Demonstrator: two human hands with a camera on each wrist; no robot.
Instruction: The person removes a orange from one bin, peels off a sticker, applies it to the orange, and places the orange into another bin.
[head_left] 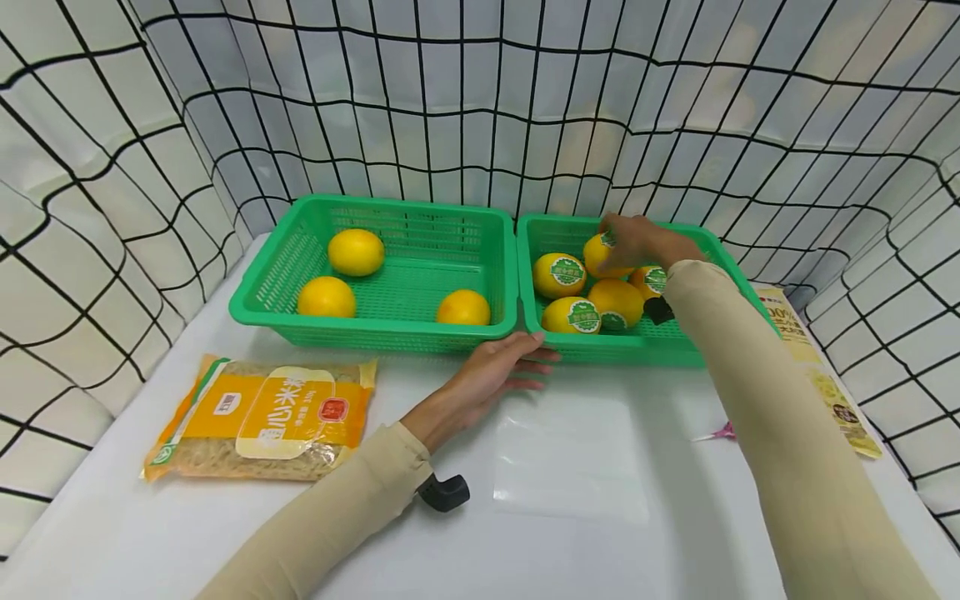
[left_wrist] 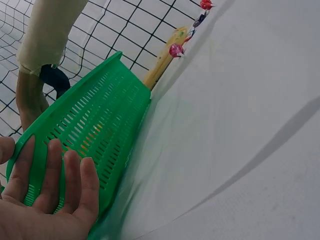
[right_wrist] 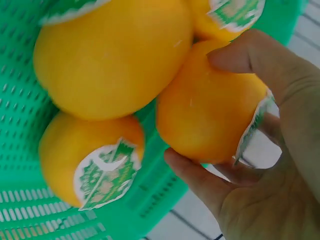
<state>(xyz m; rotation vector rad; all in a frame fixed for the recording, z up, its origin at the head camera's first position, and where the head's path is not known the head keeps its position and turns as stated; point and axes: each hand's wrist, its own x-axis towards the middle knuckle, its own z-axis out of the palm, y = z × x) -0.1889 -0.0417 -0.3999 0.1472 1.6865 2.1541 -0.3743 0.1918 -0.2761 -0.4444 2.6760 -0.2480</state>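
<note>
Right hand (head_left: pixel 637 242): fingers and thumb curled round a round yellow-orange fruit with a green label (head_left: pixel 602 254), at the far side of the right-hand green slotted plastic basket (head_left: pixel 731 275).
Held fruit: against the palm, thumb over its top in the right wrist view; four labelled yellow fruits (head_left: pixel 592 298) crowd it at 6 o'clock.
Left hand (head_left: pixel 495 372): fingers straight, flat against the near wall where the two baskets meet.
Left-hand green basket (head_left: pixel 258 292): at 9 o'clock of the held fruit; three unlabelled yellow fruits (head_left: pixel 356 252) inside, much bare floor.
Edges: the two rims between the baskets touch; room above is open.
Nearer hand: right.
</note>
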